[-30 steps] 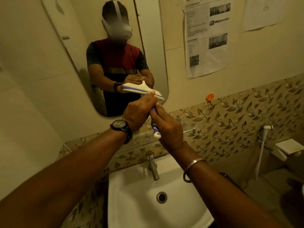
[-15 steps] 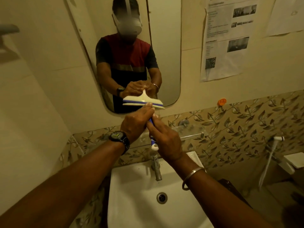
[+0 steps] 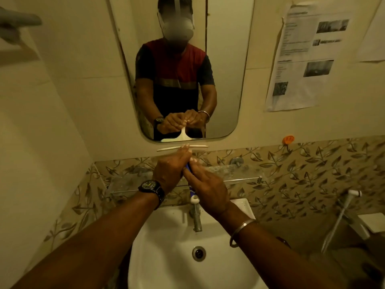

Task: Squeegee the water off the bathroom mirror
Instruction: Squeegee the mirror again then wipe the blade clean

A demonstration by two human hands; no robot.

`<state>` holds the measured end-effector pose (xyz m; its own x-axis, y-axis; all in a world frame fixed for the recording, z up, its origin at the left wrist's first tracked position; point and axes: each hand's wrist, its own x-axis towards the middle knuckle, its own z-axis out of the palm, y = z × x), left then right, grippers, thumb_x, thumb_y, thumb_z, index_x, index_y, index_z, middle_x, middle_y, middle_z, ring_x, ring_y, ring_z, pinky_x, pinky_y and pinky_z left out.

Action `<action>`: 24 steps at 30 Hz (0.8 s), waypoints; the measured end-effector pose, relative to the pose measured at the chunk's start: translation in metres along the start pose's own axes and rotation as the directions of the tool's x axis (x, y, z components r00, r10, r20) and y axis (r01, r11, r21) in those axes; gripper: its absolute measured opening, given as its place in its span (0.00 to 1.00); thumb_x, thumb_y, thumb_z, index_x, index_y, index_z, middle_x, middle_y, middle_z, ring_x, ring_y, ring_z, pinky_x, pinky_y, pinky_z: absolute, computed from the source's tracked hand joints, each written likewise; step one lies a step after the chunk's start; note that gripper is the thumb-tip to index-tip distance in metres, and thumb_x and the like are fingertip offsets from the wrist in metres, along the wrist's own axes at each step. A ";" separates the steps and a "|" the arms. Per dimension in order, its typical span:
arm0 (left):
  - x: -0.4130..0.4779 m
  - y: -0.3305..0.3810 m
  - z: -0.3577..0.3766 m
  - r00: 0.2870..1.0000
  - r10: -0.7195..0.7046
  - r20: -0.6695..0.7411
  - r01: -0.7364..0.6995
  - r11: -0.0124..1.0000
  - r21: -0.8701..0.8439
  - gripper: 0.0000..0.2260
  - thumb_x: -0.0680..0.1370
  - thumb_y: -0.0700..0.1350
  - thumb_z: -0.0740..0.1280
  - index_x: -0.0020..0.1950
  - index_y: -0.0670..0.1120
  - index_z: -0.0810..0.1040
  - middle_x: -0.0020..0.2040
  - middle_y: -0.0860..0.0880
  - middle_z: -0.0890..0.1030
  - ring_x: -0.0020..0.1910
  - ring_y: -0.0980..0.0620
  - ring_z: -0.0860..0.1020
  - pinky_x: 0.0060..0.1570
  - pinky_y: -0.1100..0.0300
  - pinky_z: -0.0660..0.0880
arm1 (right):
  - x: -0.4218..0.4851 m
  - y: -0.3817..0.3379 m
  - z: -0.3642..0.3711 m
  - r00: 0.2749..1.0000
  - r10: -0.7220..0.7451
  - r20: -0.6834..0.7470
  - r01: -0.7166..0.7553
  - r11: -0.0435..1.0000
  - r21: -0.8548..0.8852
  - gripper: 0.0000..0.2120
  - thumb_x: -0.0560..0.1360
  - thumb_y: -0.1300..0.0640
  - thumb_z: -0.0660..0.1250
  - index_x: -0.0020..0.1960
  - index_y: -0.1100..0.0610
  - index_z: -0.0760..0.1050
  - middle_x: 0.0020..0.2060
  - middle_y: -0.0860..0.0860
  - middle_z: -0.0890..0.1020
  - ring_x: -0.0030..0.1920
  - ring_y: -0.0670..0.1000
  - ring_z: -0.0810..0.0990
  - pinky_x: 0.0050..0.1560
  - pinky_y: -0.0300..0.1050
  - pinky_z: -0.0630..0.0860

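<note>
A rounded wall mirror (image 3: pixel 225 80) hangs above the basin and reflects a person in a red and black shirt. A small squeegee (image 3: pixel 200 146) with a cream blade and blue-and-white handle is held edge-on just below the mirror's bottom edge. My left hand (image 3: pixel 169 171), with a black watch on the wrist, grips the upper handle, its fingertips reaching the blade. My right hand (image 3: pixel 208 189), with a metal bangle on the wrist, grips the lower handle; the white handle end sticks out below it. The blade's reflection shows at the mirror's bottom edge.
A white basin (image 3: pixel 166 243) with a metal tap (image 3: pixel 195 217) sits below my hands. A glass shelf (image 3: pixel 239 174) runs along the leaf-patterned tiles. Papers (image 3: pixel 302 65) are stuck to the wall at right, an orange hook (image 3: pixel 288 139) below them. A hand sprayer (image 3: pixel 341 213) hangs at right.
Both hands have drawn the squeegee down the mirror and off its bottom edge onto the wall below. The view has shifted so the mirror sits more central.
</note>
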<state>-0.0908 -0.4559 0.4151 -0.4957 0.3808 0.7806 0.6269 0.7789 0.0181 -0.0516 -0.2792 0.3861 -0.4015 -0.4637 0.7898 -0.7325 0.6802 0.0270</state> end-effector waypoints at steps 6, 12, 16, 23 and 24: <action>0.009 -0.015 -0.026 0.959 0.006 -0.282 0.029 0.992 0.122 0.15 0.83 0.40 0.68 0.68 0.37 0.79 0.69 0.39 0.79 0.65 0.43 0.81 0.62 0.53 0.80 | 0.041 0.000 -0.014 0.983 -0.180 -0.046 0.178 0.984 -0.029 0.20 0.81 0.61 0.66 0.72 0.61 0.75 0.74 0.64 0.71 0.74 0.63 0.71 0.63 0.53 0.78; 0.001 -0.013 -0.010 0.942 -0.104 -0.318 0.161 0.974 0.161 0.16 0.84 0.42 0.67 0.70 0.37 0.78 0.56 0.40 0.86 0.48 0.44 0.86 0.48 0.55 0.81 | 0.040 0.010 -0.003 0.968 -0.247 0.037 0.249 0.967 -0.058 0.18 0.83 0.61 0.61 0.72 0.59 0.76 0.74 0.63 0.72 0.74 0.62 0.71 0.57 0.54 0.81; -0.009 -0.001 0.005 0.970 -0.115 -0.213 0.152 0.974 0.167 0.16 0.82 0.41 0.68 0.69 0.36 0.79 0.47 0.41 0.86 0.37 0.44 0.84 0.35 0.55 0.79 | 0.018 0.017 -0.007 0.958 -0.263 0.118 0.271 0.961 -0.062 0.19 0.82 0.62 0.61 0.72 0.60 0.75 0.73 0.63 0.72 0.74 0.63 0.71 0.59 0.56 0.82; 0.029 0.021 0.006 0.958 0.002 -0.287 0.031 0.993 0.110 0.15 0.83 0.41 0.67 0.69 0.36 0.79 0.61 0.38 0.83 0.55 0.44 0.85 0.53 0.55 0.82 | 0.020 0.033 -0.042 0.978 -0.206 -0.014 0.204 0.975 -0.086 0.18 0.83 0.61 0.64 0.72 0.61 0.75 0.73 0.64 0.72 0.74 0.63 0.72 0.66 0.55 0.77; 0.038 0.022 0.008 0.960 0.017 -0.281 0.013 0.994 0.104 0.15 0.82 0.39 0.68 0.68 0.35 0.79 0.63 0.37 0.82 0.57 0.42 0.85 0.54 0.54 0.82 | 0.023 0.036 -0.046 0.983 -0.183 -0.031 0.179 0.979 -0.096 0.18 0.82 0.62 0.65 0.71 0.61 0.76 0.72 0.64 0.73 0.73 0.63 0.73 0.65 0.56 0.79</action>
<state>-0.1001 -0.4203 0.4403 -0.2963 0.2387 0.9248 0.5541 0.8316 -0.0371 -0.0621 -0.2395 0.4330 -0.2435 -0.5625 0.7901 -0.7364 0.6374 0.2269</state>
